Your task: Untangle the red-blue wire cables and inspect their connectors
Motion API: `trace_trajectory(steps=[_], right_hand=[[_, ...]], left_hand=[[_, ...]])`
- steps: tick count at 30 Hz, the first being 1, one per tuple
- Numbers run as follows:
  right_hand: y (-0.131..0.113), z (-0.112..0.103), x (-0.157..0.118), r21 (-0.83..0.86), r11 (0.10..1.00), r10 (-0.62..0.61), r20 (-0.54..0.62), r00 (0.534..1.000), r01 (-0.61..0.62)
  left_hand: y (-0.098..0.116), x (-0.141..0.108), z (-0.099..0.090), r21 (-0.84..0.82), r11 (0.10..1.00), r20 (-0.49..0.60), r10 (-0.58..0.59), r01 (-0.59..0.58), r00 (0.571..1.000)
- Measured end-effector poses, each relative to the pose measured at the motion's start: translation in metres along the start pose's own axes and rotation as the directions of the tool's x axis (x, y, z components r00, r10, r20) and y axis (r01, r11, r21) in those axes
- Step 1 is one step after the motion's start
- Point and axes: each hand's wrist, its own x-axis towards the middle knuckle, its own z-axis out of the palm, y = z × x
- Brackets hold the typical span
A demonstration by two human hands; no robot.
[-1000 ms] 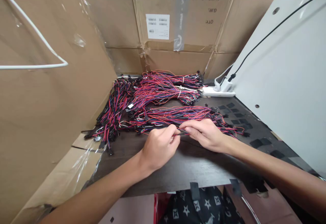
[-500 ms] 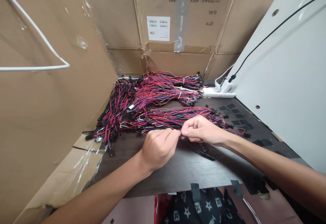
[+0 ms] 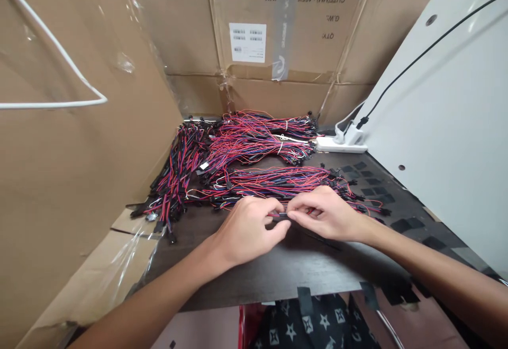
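In front of me, a thin red-and-black wire harness (image 3: 282,215) with a short black sleeve runs between my two hands. My right hand (image 3: 327,214) is closed, pinching the sleeve between thumb and forefinger. Curled around the wires on the other side is my left hand (image 3: 248,231); its thumb and forefinger stand a little apart, and the other fingers are hidden behind them. Just beyond my hands lies a row of red, blue and black wire harnesses (image 3: 273,178). A thin black strip (image 3: 325,242) lies on the table below my right hand, partly hidden.
More bundled harnesses (image 3: 254,145) lie at the back, and another pile (image 3: 178,163) at the left. A white power strip (image 3: 341,145) with plugs sits back right. Cardboard walls (image 3: 254,92) and a white panel (image 3: 448,110) enclose the dark table (image 3: 254,280). Black tape pieces (image 3: 408,224) are stuck at right.
My fingertips, pinched close together before, have shifted slightly; the left thumb and forefinger have parted, and the black sleeve now shows between my hands. The harness piles have not moved.
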Motion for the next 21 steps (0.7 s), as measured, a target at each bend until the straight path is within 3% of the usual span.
trace_trajectory(steps=[4,9,11,16,21], right_hand=[[-0.0013,-0.0043,-0.0054,-0.234,0.954,-0.18,0.042,0.983,0.185],[-0.0047,-0.0094,-0.0086,-0.282,0.914,-0.282,0.071,0.957,0.291],[-0.0056,-0.0094,-0.0093,-0.236,0.926,-0.291,0.05,0.955,0.294],[-0.0061,-0.0059,-0.0094,-0.165,0.972,-0.18,-0.063,0.982,0.168],[-0.0073,-0.005,-0.0074,-0.174,0.961,-0.228,-0.058,0.972,0.215]], left_hand=[[0.0048,0.0022,-0.0046,-0.276,0.952,0.069,-0.118,0.133,0.991],[0.0081,0.0028,-0.0063,-0.347,0.932,-0.018,-0.123,0.11,0.992],[0.0091,0.0028,-0.0065,-0.361,0.93,-0.069,-0.104,0.072,0.992],[0.0099,0.0022,-0.0068,-0.367,0.93,-0.18,-0.062,-0.009,0.982],[0.0081,0.0023,-0.0079,-0.386,0.923,-0.177,-0.071,-0.003,0.982]])
